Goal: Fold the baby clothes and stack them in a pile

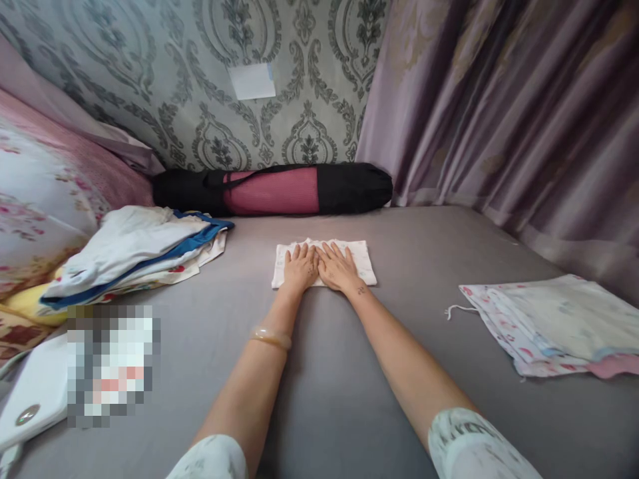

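Note:
A small folded white cloth (362, 256) with a faint print lies flat on the grey sheet, in the middle of the head view. My left hand (301, 266) rests palm down on its left half, fingers stretched out. Beside it, my right hand (337, 267) presses flat on the cloth with its fingers spread. The two hands touch or nearly touch at the thumbs. Both palms and the part of the cloth beneath them are hidden. A pale bangle (270, 337) circles my left forearm.
At the left lies a pile of clothes (134, 246), with a white power bank (37, 392) nearer me. More folded printed cloths (554, 326) lie at the right. A black and pink mat bag (272, 189) stretches along the wall; a purple curtain (449, 100) hangs at the right.

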Motion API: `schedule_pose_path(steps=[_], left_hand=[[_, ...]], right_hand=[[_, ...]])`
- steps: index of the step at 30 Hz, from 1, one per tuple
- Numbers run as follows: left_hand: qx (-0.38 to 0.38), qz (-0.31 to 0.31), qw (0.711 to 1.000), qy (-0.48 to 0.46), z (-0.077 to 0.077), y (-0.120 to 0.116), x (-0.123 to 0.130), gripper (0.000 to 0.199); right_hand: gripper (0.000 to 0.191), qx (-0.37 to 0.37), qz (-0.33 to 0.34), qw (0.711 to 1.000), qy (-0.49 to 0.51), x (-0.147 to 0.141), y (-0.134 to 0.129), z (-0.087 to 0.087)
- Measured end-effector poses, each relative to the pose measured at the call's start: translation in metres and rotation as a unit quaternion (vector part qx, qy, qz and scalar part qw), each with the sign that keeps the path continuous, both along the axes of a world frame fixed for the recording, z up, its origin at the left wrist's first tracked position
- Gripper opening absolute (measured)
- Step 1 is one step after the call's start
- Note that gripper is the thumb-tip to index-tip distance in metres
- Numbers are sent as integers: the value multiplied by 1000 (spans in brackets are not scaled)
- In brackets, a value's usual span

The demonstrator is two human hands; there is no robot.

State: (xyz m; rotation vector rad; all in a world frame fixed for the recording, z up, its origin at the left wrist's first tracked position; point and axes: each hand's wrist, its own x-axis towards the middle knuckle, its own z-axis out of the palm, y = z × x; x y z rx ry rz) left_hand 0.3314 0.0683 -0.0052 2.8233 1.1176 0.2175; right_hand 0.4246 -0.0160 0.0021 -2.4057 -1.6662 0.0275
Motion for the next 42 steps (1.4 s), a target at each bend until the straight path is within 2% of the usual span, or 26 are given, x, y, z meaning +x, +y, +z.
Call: schedule_pose_path(steps=[8,14,23,29,33,38,42], left_hand=[[-4,1,1000,8,0,2,0,54],[63,-6,997,-47,2,1,0,52],[18,-9,1000,0,-7,0,2,56],[26,-7,1000,2,-1,-3,0,56],[60,23,998,-25,0,-2,-2,59],[23,44,999,4,-2,1,-4,62],[29,45,999,4,-3,1,-4,61]], right_hand=[[54,-7,3,1000,4,1,1,1],[53,25,-22,999,-8,8,-2,8],[50,29,-32,999,-14,8,-3,-8],[51,24,-32,999,-10,8,-4,-2],[53,57,-65,996,-18,8,-5,0],[53,39,-93,995,-3,9,-5,-7],[53,33,-95,995,-5,9,-5,-8]])
